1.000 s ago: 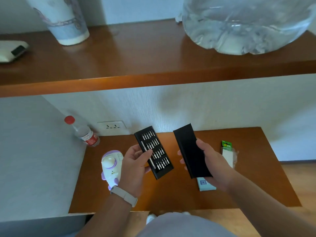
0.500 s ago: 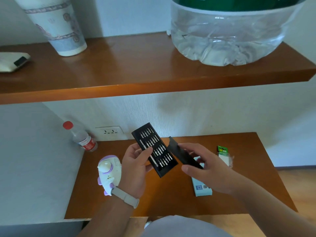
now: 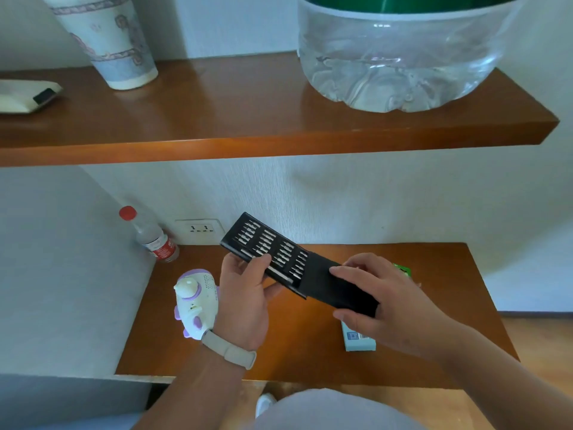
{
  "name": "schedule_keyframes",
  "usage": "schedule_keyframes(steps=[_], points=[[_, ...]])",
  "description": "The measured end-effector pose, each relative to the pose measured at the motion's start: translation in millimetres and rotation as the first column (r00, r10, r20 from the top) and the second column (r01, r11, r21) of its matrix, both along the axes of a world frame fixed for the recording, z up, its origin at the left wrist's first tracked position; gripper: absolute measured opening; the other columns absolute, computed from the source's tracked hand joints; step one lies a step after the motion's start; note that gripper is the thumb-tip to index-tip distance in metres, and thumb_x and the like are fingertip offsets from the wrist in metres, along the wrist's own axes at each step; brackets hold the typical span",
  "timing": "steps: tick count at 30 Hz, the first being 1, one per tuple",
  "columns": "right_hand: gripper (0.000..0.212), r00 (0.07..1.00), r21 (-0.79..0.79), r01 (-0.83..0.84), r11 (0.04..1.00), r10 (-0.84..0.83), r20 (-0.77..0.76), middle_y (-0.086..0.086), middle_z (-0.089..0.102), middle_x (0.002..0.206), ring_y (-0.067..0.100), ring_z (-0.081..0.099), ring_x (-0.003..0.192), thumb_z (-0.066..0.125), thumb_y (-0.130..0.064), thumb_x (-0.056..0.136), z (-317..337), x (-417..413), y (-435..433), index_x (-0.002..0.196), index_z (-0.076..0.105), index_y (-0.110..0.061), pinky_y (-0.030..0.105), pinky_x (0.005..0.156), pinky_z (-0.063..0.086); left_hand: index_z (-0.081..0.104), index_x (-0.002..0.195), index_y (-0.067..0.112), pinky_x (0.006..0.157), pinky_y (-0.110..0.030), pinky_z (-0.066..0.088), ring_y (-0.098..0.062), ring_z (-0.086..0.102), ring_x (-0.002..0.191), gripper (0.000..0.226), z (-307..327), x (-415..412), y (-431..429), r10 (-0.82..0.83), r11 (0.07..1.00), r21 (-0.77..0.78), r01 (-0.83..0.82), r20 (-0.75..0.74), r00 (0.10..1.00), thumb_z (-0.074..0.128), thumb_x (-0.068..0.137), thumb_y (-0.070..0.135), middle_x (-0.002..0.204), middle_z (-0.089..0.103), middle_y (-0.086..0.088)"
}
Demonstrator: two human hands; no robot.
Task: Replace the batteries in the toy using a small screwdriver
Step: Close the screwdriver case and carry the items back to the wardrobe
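My left hand (image 3: 245, 293) grips a black tray of small screwdriver bits (image 3: 266, 249), held tilted above the low wooden table (image 3: 279, 352). My right hand (image 3: 381, 299) holds the black sleeve cover (image 3: 335, 287), whose open end overlaps the tray's near end. A white and purple toy (image 3: 195, 299) lies on the table just left of my left wrist. A green battery pack (image 3: 403, 270) shows behind my right hand, mostly hidden.
A pale blue box (image 3: 356, 338) lies under my right hand. A small red-capped bottle (image 3: 152, 240) stands in the back left corner by a wall socket (image 3: 201, 229). The upper shelf (image 3: 279, 141) carries a paper cup, a large water jug and a white device.
The sleeve was apart from the tray in my right hand; I have brought it left and over the tray's near end. The camera tilted up slightly.
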State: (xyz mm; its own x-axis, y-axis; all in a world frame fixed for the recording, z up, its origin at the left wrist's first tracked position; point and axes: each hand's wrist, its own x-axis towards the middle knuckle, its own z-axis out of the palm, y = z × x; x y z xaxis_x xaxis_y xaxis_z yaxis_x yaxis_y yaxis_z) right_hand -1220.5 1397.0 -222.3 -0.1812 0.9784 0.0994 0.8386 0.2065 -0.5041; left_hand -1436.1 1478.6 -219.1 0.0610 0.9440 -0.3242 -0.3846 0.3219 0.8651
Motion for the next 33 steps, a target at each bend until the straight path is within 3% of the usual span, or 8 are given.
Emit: schedule_keyframes(steps=[5,11,17,21,27,33], points=[[0.056,0.996,0.084,-0.021,0.996,0.014,0.087,-0.007,0.050,0.130,0.011,0.048,0.110,0.043,-0.068,0.086,-2,8,-7,0.134,0.042,-0.041,0.029,0.086,0.051,0.047,0.133,0.004,0.072,-0.037,0.064,-0.036,0.066,0.114,0.034,9,12,-12,0.032,0.999,0.042,-0.033,0.030,0.999,0.053,0.099,0.004,0.127,0.062,-0.023],[0.057,0.991,0.118,-0.021,0.993,0.005,0.132,-0.004,0.053,0.125,0.010,0.044,0.107,0.044,-0.067,0.085,-5,20,-9,0.133,0.046,-0.037,0.032,0.081,0.054,0.048,0.131,0.006,0.079,-0.043,0.064,-0.035,0.067,0.113,0.032,10,22,-22,0.081,0.996,0.018,-0.082,0.052,0.995,0.052,0.099,0.002,0.128,0.062,-0.023],[0.058,0.995,0.075,-0.003,0.997,-0.004,0.099,-0.008,0.050,0.127,0.008,0.044,0.106,0.041,-0.070,0.083,-9,26,-9,0.134,0.042,-0.041,0.029,0.083,0.052,0.050,0.127,0.009,0.072,-0.037,0.063,-0.031,0.069,0.106,0.029,11,26,-26,0.099,0.995,0.027,-0.101,0.053,0.994,0.052,0.099,0.000,0.128,0.062,-0.023],[0.059,0.995,0.047,-0.008,0.999,0.004,0.095,-0.008,0.053,0.126,0.010,0.050,0.106,0.042,-0.070,0.083,-9,29,-8,0.134,0.044,-0.041,0.025,0.082,0.050,0.051,0.125,0.009,0.080,-0.045,0.062,-0.032,0.070,0.106,0.028,7,29,-26,0.141,0.989,0.036,-0.140,-0.002,0.990,0.054,0.099,0.001,0.127,0.063,-0.022],[0.067,0.993,-0.024,-0.023,0.999,0.026,0.111,-0.015,0.044,0.132,0.004,0.038,0.109,0.036,-0.075,0.081,-10,36,-5,0.141,0.039,-0.045,0.016,0.086,0.042,0.050,0.125,0.009,0.075,-0.040,0.062,-0.030,0.070,0.106,0.029,8,28,-25,0.177,0.982,0.073,-0.176,-0.005,0.984,0.055,0.098,0.002,0.125,0.064,-0.019],[0.063,0.991,-0.018,-0.045,0.999,0.047,0.127,-0.009,0.052,0.127,0.010,0.049,0.108,0.037,-0.073,0.083,-8,30,-3,0.138,0.042,-0.042,0.019,0.083,0.040,0.051,0.123,0.012,0.071,-0.037,0.062,-0.030,0.071,0.106,0.027,7,26,-26,0.176,0.982,0.064,-0.176,0.005,0.984,0.055,0.099,0.003,0.122,0.065,-0.016]])
